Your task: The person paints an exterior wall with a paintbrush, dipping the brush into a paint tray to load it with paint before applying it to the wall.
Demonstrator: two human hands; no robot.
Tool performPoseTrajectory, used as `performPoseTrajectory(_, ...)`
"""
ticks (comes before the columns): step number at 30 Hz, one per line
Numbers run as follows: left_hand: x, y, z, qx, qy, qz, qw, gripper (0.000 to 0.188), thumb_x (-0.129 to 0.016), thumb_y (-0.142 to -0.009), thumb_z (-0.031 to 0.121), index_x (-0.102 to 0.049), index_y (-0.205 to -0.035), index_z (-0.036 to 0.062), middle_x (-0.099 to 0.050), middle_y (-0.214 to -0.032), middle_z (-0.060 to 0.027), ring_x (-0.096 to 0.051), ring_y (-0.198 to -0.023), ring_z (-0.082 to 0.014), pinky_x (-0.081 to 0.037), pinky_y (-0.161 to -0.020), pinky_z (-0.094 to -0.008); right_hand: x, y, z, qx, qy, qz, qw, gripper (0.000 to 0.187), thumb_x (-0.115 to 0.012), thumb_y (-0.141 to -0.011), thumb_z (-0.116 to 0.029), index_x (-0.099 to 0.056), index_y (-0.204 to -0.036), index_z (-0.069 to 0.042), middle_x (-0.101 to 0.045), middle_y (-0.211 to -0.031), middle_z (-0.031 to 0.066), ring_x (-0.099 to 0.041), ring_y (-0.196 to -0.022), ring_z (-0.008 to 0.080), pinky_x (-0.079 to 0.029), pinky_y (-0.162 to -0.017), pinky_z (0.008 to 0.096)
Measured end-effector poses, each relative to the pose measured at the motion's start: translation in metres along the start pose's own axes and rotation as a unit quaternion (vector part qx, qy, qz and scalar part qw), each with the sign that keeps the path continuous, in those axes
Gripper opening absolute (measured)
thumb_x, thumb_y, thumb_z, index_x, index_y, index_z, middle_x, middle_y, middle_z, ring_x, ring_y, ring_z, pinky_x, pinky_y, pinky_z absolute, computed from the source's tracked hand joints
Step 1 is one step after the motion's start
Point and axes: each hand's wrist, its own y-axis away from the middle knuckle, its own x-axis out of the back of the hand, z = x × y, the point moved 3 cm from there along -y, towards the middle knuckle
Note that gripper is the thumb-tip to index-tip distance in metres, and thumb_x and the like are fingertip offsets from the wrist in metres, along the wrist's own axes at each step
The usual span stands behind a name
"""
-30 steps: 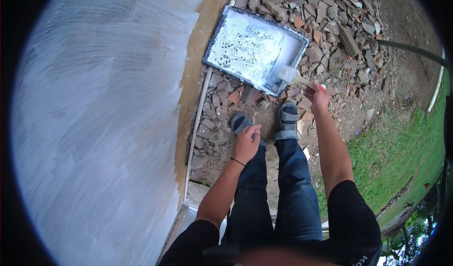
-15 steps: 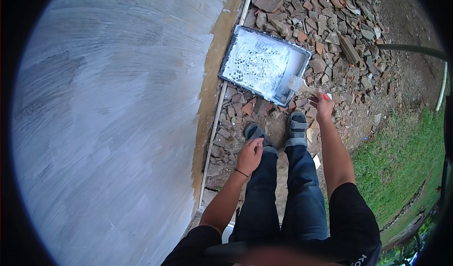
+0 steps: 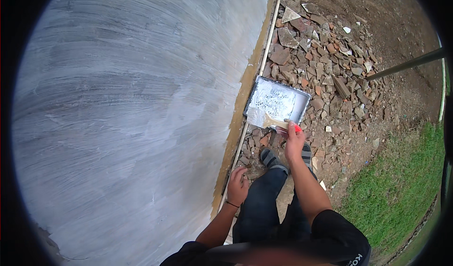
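Head view: right fingers (image 3: 290, 130) around the paintbrush (image 3: 269, 120), nearer the wall (image 3: 141, 115) than before; left fingers (image 3: 239, 172) slightly apart.

From where I stand outdoors, a broad grey wall (image 3: 132, 110), streaked with whitish strokes, fills one side; a tan strip (image 3: 246, 82) edges its foot; a pale pipe (image 3: 266, 54) runs alongside; broken rubble (image 3: 311, 54) litters the ground there; beyond it I see brown earth (image 3: 401, 35), a slanting pole (image 3: 406, 65) and green grass (image 3: 391, 190); the daylight falls soft and even.
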Motion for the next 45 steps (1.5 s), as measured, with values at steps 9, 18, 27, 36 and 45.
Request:
performPoseTrajectory(9, 0.104, -0.086, 0.084, -0.234, -0.168, 0.191, 0.938, 0.029, -0.048, -0.081, -0.001, -0.059, -0.107, -0.0034, -0.048, -0.124, -0.0231, -0.046, -0.118, -0.0396, -0.039, -0.098, -0.0453, -0.107, -0.005, -0.02, 0.055, -0.053, -0.021, 0.997, 0.033, -0.046, -0.098, -0.026, -0.055, -0.104, 0.005, -0.064, -0.089, 0.0128, -0.066, -0.077, 0.0222, -0.056, -0.069, 0.0305)
performPoseTrajectory(18, 0.13, -0.095, 0.095, -0.293, -0.113, 0.246, 0.917, 0.027, -0.049, -0.081, -0.001, -0.062, -0.104, 0.0002, -0.049, -0.126, -0.0194, -0.045, -0.122, -0.037, -0.043, -0.089, -0.042, -0.234, -0.028, -0.066, 0.217, -0.039, -0.047, 0.974, 0.027, -0.05, -0.096, -0.02, -0.055, -0.101, 0.006, -0.058, -0.094, 0.0104, -0.061, -0.082, 0.0163, -0.057, -0.073, 0.0293)
performPoseTrajectory(27, 0.122, -0.1, 0.082, -0.269, -0.076, 0.217, 0.935, 0.024, -0.05, -0.075, -0.005, -0.064, -0.094, -0.0019, -0.056, -0.114, -0.0178, -0.053, -0.112, -0.037, -0.044, -0.095, -0.0439, -0.23, -0.066, -0.091, 0.114, -0.198, -0.154, 0.961, 0.03, -0.045, -0.097, -0.024, -0.053, -0.099, 0.005, -0.062, -0.09, 0.018, -0.067, -0.081, 0.0289, -0.059, -0.071, 0.0342)
performPoseTrajectory(36, 0.116, -0.111, 0.093, -0.236, -0.085, 0.204, 0.946, 0.023, -0.049, -0.077, -0.006, -0.065, -0.093, -0.0014, -0.056, -0.113, -0.0172, -0.054, -0.112, -0.0357, -0.046, -0.089, -0.0408, -0.137, -0.132, 0.02, -0.004, -0.092, 0.018, 0.996, 0.028, -0.05, -0.095, -0.024, -0.054, -0.095, 0.004, -0.063, -0.091, 0.0153, -0.066, -0.081, 0.0237, -0.058, -0.071, 0.0292)
performPoseTrajectory(45, 0.161, -0.139, 0.148, -0.285, -0.12, 0.315, 0.897, 0.025, -0.046, -0.079, -0.008, -0.063, -0.094, -0.0003, -0.058, -0.113, -0.0161, -0.053, -0.113, -0.0365, -0.044, -0.095, -0.0451, -0.268, -0.031, -0.149, 0.181, -0.085, -0.16, 0.967, 0.026, -0.048, -0.096, -0.018, -0.055, -0.097, 0.007, -0.057, -0.089, 0.0109, -0.063, -0.079, 0.017, -0.058, -0.07, 0.03)
